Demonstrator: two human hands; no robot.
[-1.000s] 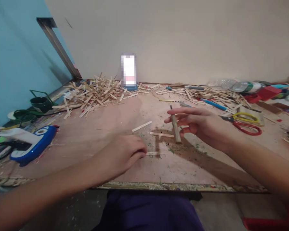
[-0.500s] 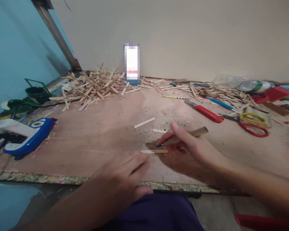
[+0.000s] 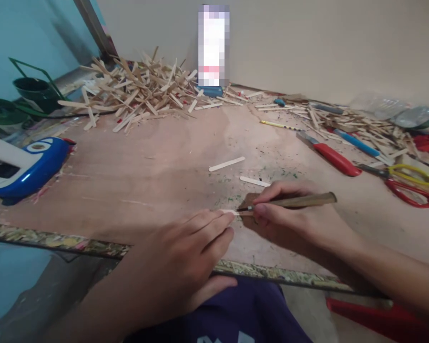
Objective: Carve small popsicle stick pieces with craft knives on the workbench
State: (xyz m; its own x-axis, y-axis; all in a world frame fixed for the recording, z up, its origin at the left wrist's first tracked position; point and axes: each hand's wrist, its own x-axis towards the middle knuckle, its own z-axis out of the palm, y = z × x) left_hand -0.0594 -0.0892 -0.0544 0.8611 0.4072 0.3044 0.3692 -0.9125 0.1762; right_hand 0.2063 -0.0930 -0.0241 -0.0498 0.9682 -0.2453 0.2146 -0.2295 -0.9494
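Between thumb and fingers of the right hand (image 3: 293, 216) sits a wooden-handled knife (image 3: 296, 202), held in a closed, pen-like grip with its dark tip pointing toward nine o'clock. That tip now meets the right end of a flat craft stick (image 3: 232, 212) lying on the tabletop (image 3: 157, 162). Half a second ago the blade stood just short of the stick; a second ago the tool was raised upright, well above the board. The left hand (image 3: 186, 267) has slid in from seven o'clock, and its fingertips (image 3: 226, 218) now press down on the stick's left end, so nothing is clasped in that hand; it pins rather than holds. Blade on wood and a steadying hand suggest that cutting or scoring of the stick is starting.

Two loose sticks (image 3: 227, 164) lie near, toward twelve o'clock. Farther out at two o'clock are a red utility cutter (image 3: 334, 158) and red-and-yellow scissors (image 3: 405, 188). A heap of sticks (image 3: 139, 93) spreads at eleven o'clock, and a blue glue gun (image 3: 25, 166) rests at nine o'clock.
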